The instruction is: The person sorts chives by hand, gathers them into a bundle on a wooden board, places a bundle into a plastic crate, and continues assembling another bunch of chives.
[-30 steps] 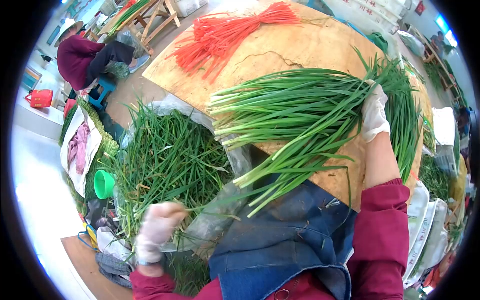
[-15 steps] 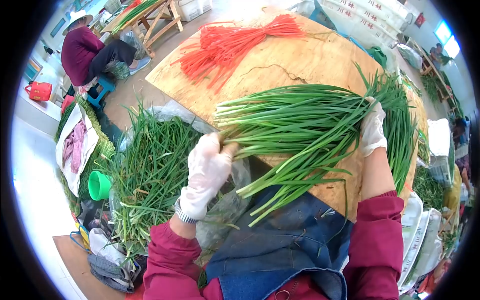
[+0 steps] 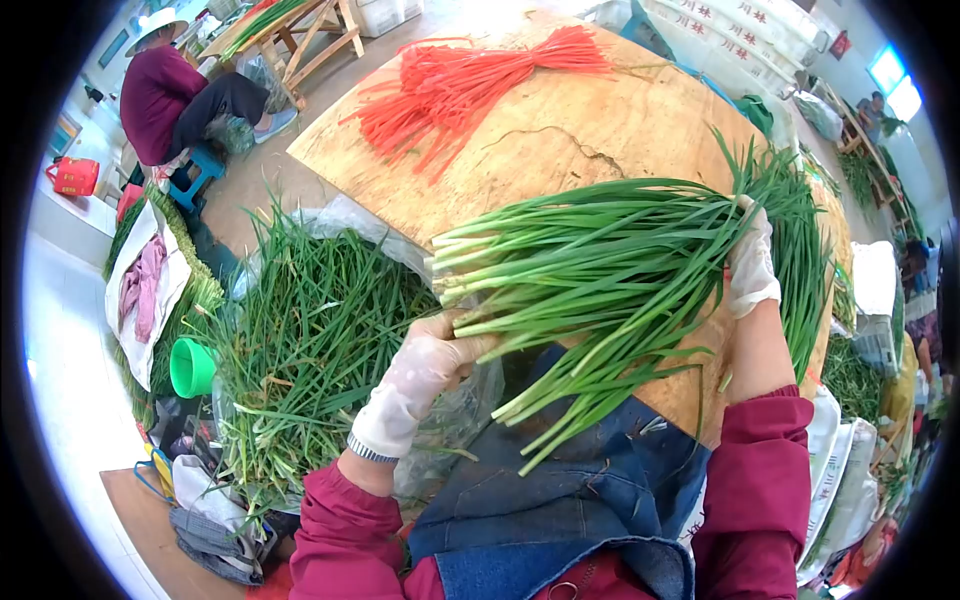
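A thick bunch of garlic chives (image 3: 600, 260) lies across the table edge, pale cut ends to the left and green leaves to the right. My gloved left hand (image 3: 425, 370) is closed at the lower pale ends, its thumb pressed on a few stems. My gloved right hand (image 3: 752, 262) grips the leafy part, fingers partly hidden behind the leaves. Several stems slant down toward the blue denim apron (image 3: 550, 490). Beyond the right hand, more leaves (image 3: 800, 290) droop over the table's right side.
The wooden table (image 3: 540, 150) carries a bundle of red ties (image 3: 480, 85). Left of it sits a heap of loose chives (image 3: 310, 350) on plastic, beside a green cup (image 3: 192, 368). Another person (image 3: 165, 95) sits on a blue stool (image 3: 198, 178). White crates (image 3: 740, 40) stand behind.
My left hand has moved slightly down from the stem ends, thumb now on the lower stems. The bunch's pale ends look more spread out. My right hand keeps its grip.
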Demonstrator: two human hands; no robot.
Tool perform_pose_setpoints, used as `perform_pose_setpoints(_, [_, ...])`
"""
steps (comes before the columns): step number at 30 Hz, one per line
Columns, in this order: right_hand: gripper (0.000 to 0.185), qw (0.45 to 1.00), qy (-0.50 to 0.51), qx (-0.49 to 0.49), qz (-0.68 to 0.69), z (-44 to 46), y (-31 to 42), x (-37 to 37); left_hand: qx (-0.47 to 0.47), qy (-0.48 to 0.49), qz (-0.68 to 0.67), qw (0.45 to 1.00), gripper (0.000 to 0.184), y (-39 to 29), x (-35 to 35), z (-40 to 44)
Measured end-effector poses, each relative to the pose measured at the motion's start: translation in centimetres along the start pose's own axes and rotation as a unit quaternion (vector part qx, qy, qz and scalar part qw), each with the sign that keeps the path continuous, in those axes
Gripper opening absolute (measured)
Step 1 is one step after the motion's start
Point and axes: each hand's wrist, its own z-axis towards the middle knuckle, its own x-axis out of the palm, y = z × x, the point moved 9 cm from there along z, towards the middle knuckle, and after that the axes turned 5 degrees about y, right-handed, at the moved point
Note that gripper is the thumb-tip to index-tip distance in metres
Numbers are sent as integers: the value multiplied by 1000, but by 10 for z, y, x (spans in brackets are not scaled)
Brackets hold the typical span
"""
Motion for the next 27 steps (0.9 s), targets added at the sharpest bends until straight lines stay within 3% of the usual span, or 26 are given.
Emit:
perform_pose_setpoints(4, [20, 999, 52, 15, -1, 1, 0, 8, 191, 27, 275, 942, 30, -24, 13, -8])
perform_pose_setpoints(7, [20, 999, 43, 9, -24, 5, 1, 8, 277, -6, 508, 816, 27, -34, 9, -28])
perform_pose_setpoints(8, [20, 999, 47, 1, -11, 15, -1, 4, 140, -55, 225, 963, 12, -19, -22, -28])
perform_pose_setpoints(9, [20, 999, 33, -2, -24, 16, 0, 4, 24, -87, 175, 980, 15, -7, -41, -38])
perform_pose_setpoints(11, [20, 999, 18, -3, -35, 18, 0, 3, 19, -142, 152, 978, 17, -1, -63, -50])
perform_pose_setpoints(12, [20, 999, 17, -3, -35, 20, -1, 2, 138, -129, 214, 958, 20, -9, -56, -44])
perform_pose_setpoints(15, [19, 999, -7, -20, -46, 15, 4, 3, 10, 4, 85, 996, 24, 8, -9, -25])
perform_pose_setpoints(16, [19, 998, -21, -18, -60, 9, 7, 4, -6, 20, -60, 998, 24, 23, 2, -17])
perform_pose_setpoints(21, [18, 998, -24, -12, -56, 10, 6, 7, 19, -109, 107, 988, 19, 4, -26, -48])
perform_pose_setpoints(22, [18, 998, -15, -9, -58, 7, 8, 10, -27, -123, 154, 980, 18, 8, -49, -68])
perform_pose_setpoints(23, [18, 998, -6, -6, -59, 6, 10, 13, -5, -153, 221, 963, 18, 9, -78, -85])
perform_pose_setpoints(24, [21, 997, -10, 14, -79, 8, 10, 13, -58, -244, 193, 949, 19, 22, -117, -111])
perform_pose_setpoints(25, [24, 997, 21, 0, -76, 11, 14, 22, -68, -309, 247, 916, 21, 28, -159, -137])
perform_pose_setpoints(26, [28, 996, 48, -15, -75, 12, 18, 30, -42, -351, 373, 858, 21, 33, -200, -162])
perform_pose_setpoints(27, [31, 994, 73, -31, -77, 18, 25, 33, -61, -410, 500, 760, 21, 39, -234, -191])
